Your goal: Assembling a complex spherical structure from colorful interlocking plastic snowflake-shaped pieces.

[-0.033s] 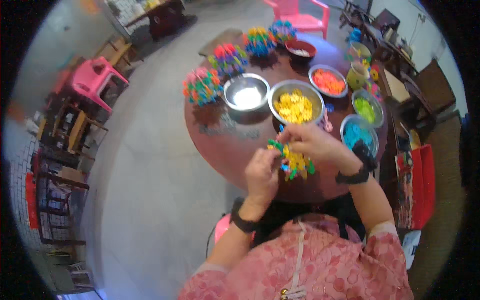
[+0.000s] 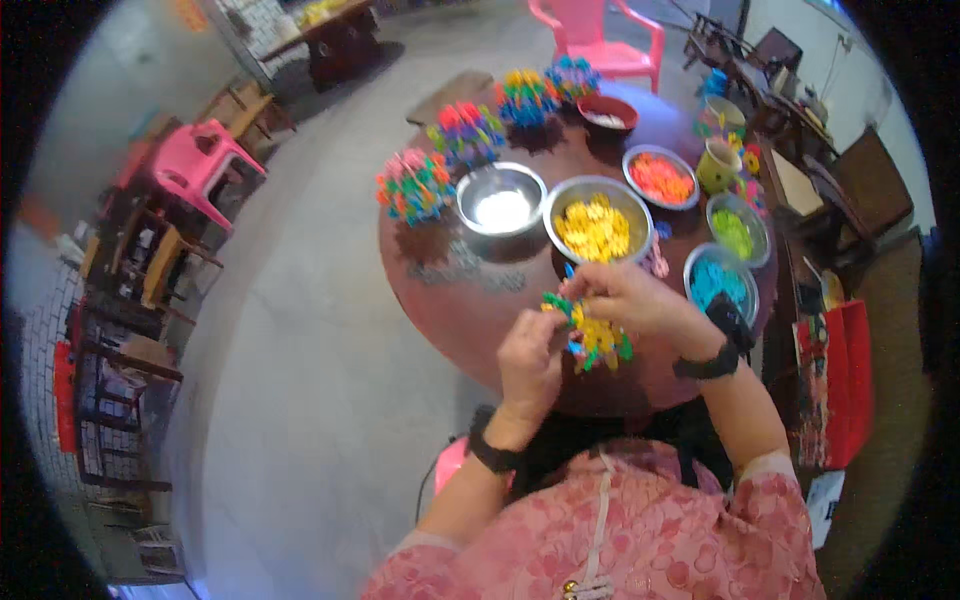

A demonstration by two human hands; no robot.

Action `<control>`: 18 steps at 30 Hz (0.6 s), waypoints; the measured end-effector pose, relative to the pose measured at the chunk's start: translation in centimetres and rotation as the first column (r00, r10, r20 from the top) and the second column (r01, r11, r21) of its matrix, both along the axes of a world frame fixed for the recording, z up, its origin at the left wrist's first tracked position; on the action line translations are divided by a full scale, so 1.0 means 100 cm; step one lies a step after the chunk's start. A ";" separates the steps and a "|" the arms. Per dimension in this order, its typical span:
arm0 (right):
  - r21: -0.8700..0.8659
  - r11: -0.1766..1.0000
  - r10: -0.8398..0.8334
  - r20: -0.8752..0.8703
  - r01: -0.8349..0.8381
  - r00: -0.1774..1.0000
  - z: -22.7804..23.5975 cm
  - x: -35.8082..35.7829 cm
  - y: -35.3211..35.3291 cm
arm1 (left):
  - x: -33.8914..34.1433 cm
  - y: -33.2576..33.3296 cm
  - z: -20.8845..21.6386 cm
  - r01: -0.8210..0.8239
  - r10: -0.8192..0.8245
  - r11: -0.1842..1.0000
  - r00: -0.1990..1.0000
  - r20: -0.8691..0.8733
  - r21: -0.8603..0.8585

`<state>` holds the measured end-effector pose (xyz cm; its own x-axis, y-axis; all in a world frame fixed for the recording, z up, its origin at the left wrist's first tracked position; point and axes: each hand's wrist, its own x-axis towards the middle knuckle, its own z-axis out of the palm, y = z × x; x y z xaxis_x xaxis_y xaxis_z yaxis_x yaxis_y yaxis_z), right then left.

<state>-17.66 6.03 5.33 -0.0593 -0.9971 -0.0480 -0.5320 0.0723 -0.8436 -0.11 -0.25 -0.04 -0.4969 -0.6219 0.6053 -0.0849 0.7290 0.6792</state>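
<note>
In front of me, over the near part of the round table, is a small cluster of interlocking plastic pieces point(image 2: 600, 338), mostly yellow with green and some blue. My left hand point(image 2: 530, 355) pinches its left side, by a green piece. From above and to the right, my right hand point(image 2: 630, 298) has its fingers closed on the cluster's top, partly covering it; a blue piece shows by those fingertips. Just beyond my hands stands a metal bowl point(image 2: 557, 262) of yellow plastic pieces point(image 2: 597, 228).
On the round table point(image 2: 440, 325) are grey pieces point(image 2: 465, 270), a nearly bare metal bowl point(image 2: 470, 218), bowls of orange point(image 2: 660, 178), green point(image 2: 733, 233) and blue pieces point(image 2: 716, 275), and a dark red bowl point(image 2: 620, 103). Several finished-looking colourful clusters point(image 2: 415, 187) line the far left edge. A pink chair point(image 2: 605, 55) stands beyond.
The whole view has shifted slightly, so the table and bowls appear a little lower and farther right. Both hands stay on the cluster, with little visible finger movement.
</note>
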 end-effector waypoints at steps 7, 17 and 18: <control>0.047 0.999 -0.020 0.061 0.017 0.998 0.000 0.008 0.012 | 0.006 0.006 -0.003 0.011 -0.011 0.998 1.000 0.007 0.063; 0.056 0.985 -0.173 0.285 0.164 0.943 0.001 0.023 0.025 | 0.001 0.003 -0.005 0.030 -0.031 0.999 0.999 0.035 0.029; 0.061 0.984 -0.178 0.283 0.168 0.943 -0.005 0.020 0.027 | 0.000 0.003 -0.006 0.034 -0.035 0.999 0.999 0.033 0.034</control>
